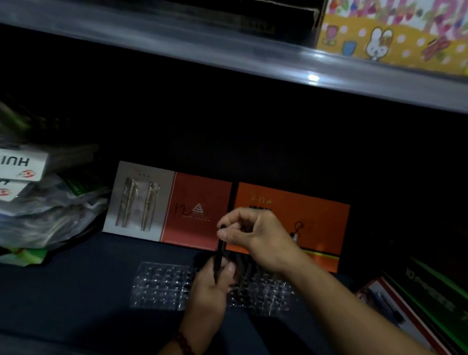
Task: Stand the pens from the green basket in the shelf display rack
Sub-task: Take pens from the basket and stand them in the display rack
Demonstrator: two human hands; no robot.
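Under right grip [253, 233], upright pen [220, 251]

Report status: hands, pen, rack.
Right hand pinches top of black pen; left hand holds it low. Pen upright over clear display rack, seating unclear in the dark. Other pens in the rack close beside it.

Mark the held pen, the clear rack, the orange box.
pen [220, 251]: head view, mid barrel.
clear rack [159, 284]: head view, dimpled left part.
orange box [323, 229]: head view, front face, right half.
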